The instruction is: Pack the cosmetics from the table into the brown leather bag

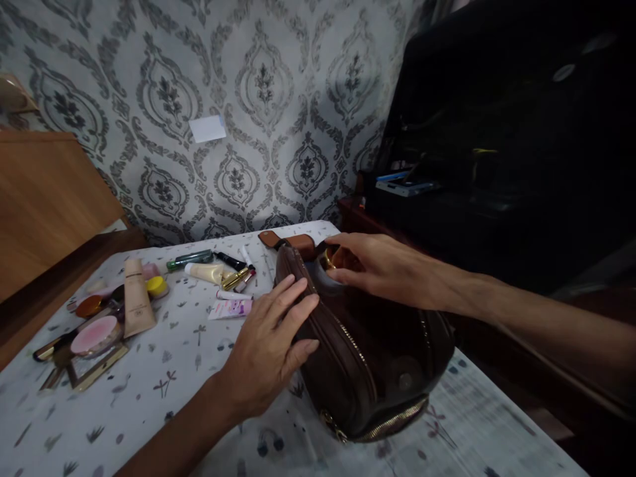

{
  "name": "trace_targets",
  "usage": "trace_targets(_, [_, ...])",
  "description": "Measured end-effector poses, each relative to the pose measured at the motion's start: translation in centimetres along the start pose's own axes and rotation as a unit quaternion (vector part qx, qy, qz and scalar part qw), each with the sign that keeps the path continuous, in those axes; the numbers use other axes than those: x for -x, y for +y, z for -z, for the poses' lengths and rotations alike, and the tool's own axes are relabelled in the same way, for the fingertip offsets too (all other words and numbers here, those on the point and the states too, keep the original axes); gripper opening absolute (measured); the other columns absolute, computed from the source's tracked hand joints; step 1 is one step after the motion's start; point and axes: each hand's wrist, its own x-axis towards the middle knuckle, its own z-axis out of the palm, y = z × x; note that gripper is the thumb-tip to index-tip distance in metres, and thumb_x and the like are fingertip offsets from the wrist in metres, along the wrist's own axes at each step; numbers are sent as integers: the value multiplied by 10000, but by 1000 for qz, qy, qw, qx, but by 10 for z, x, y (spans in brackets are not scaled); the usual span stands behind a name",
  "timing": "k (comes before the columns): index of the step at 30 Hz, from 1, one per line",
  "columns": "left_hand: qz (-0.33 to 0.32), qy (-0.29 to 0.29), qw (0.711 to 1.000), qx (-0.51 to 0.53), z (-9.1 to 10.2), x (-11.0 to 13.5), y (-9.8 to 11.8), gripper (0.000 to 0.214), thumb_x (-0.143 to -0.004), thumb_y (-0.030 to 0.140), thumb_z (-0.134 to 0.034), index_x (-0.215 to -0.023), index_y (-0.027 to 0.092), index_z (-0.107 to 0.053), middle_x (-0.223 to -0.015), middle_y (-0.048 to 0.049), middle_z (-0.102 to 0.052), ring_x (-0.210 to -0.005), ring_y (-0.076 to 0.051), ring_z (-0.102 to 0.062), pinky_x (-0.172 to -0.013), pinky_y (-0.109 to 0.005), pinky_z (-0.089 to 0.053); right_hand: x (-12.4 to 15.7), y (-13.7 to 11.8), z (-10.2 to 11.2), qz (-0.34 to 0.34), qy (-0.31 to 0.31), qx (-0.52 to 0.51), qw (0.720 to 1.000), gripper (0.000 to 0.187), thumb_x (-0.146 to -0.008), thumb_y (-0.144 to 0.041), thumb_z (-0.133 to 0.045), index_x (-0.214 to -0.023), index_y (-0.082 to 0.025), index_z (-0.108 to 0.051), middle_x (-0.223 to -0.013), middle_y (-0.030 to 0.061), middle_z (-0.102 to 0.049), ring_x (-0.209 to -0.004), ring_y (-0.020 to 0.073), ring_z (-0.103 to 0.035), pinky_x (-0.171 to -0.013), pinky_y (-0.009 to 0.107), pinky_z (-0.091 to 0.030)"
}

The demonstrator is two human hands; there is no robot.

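A dark brown leather bag (377,371) with gold zips stands on the table (163,404) with its mouth apart. My left hand (271,344) lies against the bag's left side, fingers stretched out flat on the leather. My right hand (382,268) reaches over the far end of the bag, fingers curled at the opening beside a tan strap tab (291,242); whether they grip something there is hidden. Nothing else is between the hands.
Cosmetics lie scattered on the patterned tablecloth at the left: a beige tube (136,298), a pink compact (94,336), a green pen (189,260), lipsticks (237,278) and a small pink sachet (231,309). A dark cabinet (497,146) stands at the right, patterned wallpaper behind.
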Motion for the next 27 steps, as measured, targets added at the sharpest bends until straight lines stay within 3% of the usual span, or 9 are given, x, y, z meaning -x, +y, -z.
trace_targets(8, [15,25,999,23,-10,7,-1,458,-1056,345,-379,-1501,235,-391,-1589,-118,-425,-1532,-244,-284,-1220,-466,-335,-9,1,-23,6,-114,98,989,191,-902,-294,-638,-1022,-148,-662,-1089,125,-689,-990,251,-668,-812,299,-474])
trace_targets(21, [23,24,999,37,-13,11,-2,487,-1044,318,-407,-1525,258,-361,-1606,-120,-400,-1535,-278,-279,-1216,-514,-341,-28,-14,-43,-78,-216,122,966,271,-908,-220,-631,-1164,-130,-649,-1229,202,-684,-1122,331,-689,-819,338,-525])
trace_targets(27, [26,25,998,45,-13,11,-3,489,-1041,312,-418,-1526,266,-364,-1610,-110,-396,-1535,-272,-281,-1225,-494,-333,-28,-11,-53,-105,-213,94,967,381,-890,-206,-653,-1241,-97,-552,-1222,219,-687,-1130,352,-686,-797,340,-520])
